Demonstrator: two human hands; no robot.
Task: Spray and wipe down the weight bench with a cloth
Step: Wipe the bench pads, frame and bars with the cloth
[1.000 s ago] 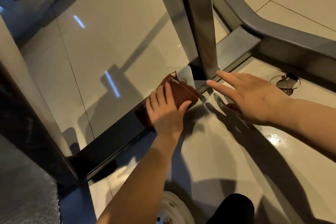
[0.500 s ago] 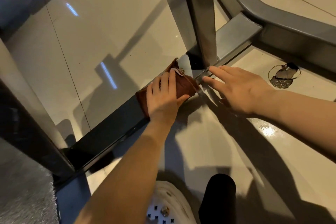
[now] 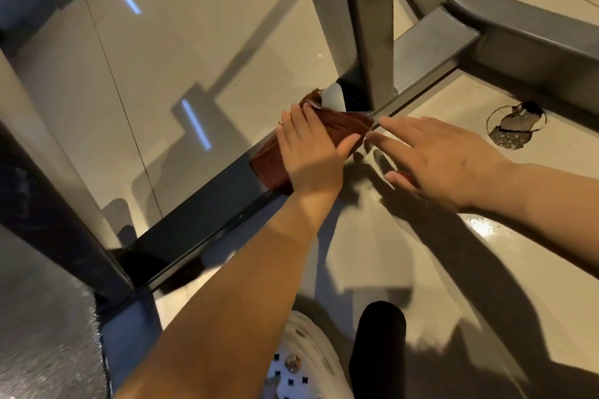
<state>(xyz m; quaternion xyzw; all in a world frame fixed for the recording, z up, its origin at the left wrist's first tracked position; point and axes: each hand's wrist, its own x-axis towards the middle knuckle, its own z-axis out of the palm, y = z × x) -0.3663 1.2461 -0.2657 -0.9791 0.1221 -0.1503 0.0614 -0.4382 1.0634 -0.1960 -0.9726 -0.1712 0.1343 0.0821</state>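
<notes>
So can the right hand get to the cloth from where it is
Probably yes. The right hand hovers with fingers pointing at the cloth, nothing between them; the left hand covers only its near part.

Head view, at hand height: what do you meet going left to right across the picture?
Slanted dark frame post → brown cloth on the floor bar → left hand pressing the cloth → right hand with fingers straight → round broken patch in the floor tile.
</notes>
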